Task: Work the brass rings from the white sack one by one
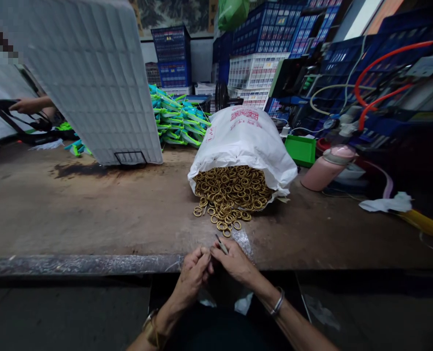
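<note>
Just over the table's front edge, my left hand (195, 269) is closed, thumb against the bent fingers. Whatever it pinches is hidden. Close beside it, my right hand (234, 262) holds a slim tool (222, 244) with a narrow dark tip sticking up past the fingers; its exact kind does not show. Beyond the hands, a white woven sack (244, 136) with red print lies on its side, its mouth toward me. Many brass-coloured rings (234, 187) spill from it onto the wooden table (92, 209), the nearest ones just ahead of my fingertips.
A white ribbed panel (103, 83) stands at left in a black wire holder (130, 158). Behind are bright green and blue items (182, 119) and stacked crates (172, 53). A pink bottle (328, 168) and green tray (300, 150) stand right. Another person's hand (31, 105) shows far left.
</note>
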A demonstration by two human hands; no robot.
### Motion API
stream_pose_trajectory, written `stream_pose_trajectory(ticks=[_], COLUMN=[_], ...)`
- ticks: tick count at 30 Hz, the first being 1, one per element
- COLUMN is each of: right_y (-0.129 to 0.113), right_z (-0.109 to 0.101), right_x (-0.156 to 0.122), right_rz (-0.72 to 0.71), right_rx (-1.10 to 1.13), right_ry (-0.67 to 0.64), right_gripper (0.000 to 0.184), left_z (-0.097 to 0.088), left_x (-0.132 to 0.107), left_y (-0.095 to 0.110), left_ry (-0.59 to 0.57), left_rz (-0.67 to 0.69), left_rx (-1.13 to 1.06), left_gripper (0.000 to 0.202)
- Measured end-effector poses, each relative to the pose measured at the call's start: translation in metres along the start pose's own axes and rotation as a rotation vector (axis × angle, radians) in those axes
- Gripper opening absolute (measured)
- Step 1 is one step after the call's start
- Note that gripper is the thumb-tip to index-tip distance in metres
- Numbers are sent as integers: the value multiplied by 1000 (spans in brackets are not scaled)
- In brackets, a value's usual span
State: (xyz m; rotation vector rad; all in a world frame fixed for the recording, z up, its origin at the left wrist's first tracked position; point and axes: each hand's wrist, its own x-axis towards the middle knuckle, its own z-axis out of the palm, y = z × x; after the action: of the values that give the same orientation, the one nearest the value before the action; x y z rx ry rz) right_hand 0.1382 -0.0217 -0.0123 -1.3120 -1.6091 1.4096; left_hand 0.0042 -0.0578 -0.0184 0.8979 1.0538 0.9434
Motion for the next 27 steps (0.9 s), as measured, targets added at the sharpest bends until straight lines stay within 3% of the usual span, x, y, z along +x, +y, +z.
stream_pose_trajectory(ticks=[4, 8, 11, 17, 22, 27], right_y=[2, 1, 0, -2, -4, 7], right_z=[-1, -2, -1, 1, 1, -9], right_x=[0, -6, -12, -15, -14, -5], right_rz=[38, -45, -106, -144, -87, 24], right_rx=[27, -281, -489, -677, -793, -934], right_ry=[11, 100, 37, 0, -31, 62], right_gripper=[21, 18, 12, 26, 34, 30], left_z=[3, 3, 4, 6, 4, 4], left_x=[-2, -2, -1, -1, -2, -8], left_y=[4, 7, 6, 7, 3, 4], left_ry=[-20, 19, 48, 71, 96, 38], left_rz=[-9, 9, -5, 39, 107, 21], left_rx=[-100, -101, -100, -96, 9, -73], left_gripper=[34, 34, 34, 36, 36, 34])
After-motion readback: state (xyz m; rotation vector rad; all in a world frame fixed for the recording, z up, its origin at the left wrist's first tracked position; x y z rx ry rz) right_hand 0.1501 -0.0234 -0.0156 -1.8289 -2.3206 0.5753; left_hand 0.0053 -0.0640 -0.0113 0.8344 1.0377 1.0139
